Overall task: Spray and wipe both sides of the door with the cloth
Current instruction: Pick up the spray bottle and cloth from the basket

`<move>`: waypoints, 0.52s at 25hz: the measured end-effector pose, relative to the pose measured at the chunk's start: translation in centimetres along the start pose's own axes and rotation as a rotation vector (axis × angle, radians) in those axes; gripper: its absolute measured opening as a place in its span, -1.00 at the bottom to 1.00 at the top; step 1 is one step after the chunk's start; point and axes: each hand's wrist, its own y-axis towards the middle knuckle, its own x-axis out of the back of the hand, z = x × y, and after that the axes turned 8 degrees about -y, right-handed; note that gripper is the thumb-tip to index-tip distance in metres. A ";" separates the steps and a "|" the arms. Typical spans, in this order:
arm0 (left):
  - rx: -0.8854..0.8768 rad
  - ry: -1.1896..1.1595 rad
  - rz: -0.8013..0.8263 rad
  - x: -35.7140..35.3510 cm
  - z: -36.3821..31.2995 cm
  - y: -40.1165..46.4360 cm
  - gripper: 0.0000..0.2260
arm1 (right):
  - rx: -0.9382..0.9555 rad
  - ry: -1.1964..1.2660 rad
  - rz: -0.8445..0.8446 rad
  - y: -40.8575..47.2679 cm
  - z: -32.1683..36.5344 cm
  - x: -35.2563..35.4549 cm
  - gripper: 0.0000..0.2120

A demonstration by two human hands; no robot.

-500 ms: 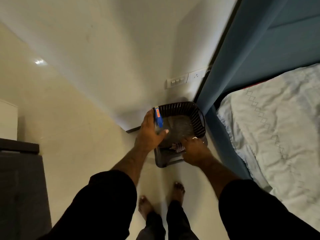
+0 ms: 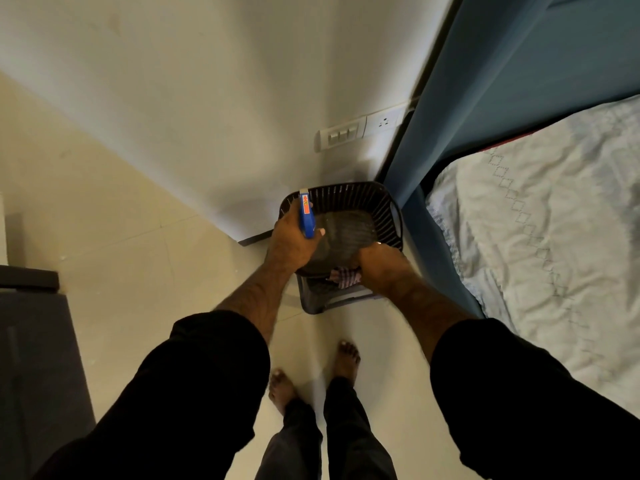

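My left hand [image 2: 292, 242] grips a spray bottle with a blue trigger head [image 2: 307, 219] at the left rim of a dark slatted basket [image 2: 360, 199]. My right hand [image 2: 382, 268] is closed on a checked cloth [image 2: 344, 276] at the basket's near edge. The basket rests on a dark stool [image 2: 323, 301] against the white wall. The bottle's body is hidden behind my left hand. No door is clearly in view.
A bed with a pale quilt [image 2: 554, 237] and a blue headboard [image 2: 519, 81] fills the right side. A switch and socket panel [image 2: 360, 129] sits on the wall above the basket. Dark furniture [image 2: 31, 341] stands at the left. My bare feet [image 2: 313, 372] stand on the tiled floor.
Both hands stay at the basket; my right hand has closed more firmly over the cloth, and the bottle's head sits slightly higher at the rim.
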 end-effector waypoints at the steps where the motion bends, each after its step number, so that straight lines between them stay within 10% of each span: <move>1: 0.002 0.004 -0.002 0.0 0.0 0.1 -0.31 | 0.000 0.015 -0.011 0.0 -0.1 -0.3 -0.61; 7: -0.047 -0.045 -0.053 1.1 -0.5 -0.4 -0.50 | 0.035 0.243 -0.171 -0.8 -1.3 1.5 -0.81; 13: -0.105 -0.233 -0.241 5.4 -7.1 -3.2 -0.80 | -0.115 1.391 -0.145 -4.3 -1.9 8.8 -0.88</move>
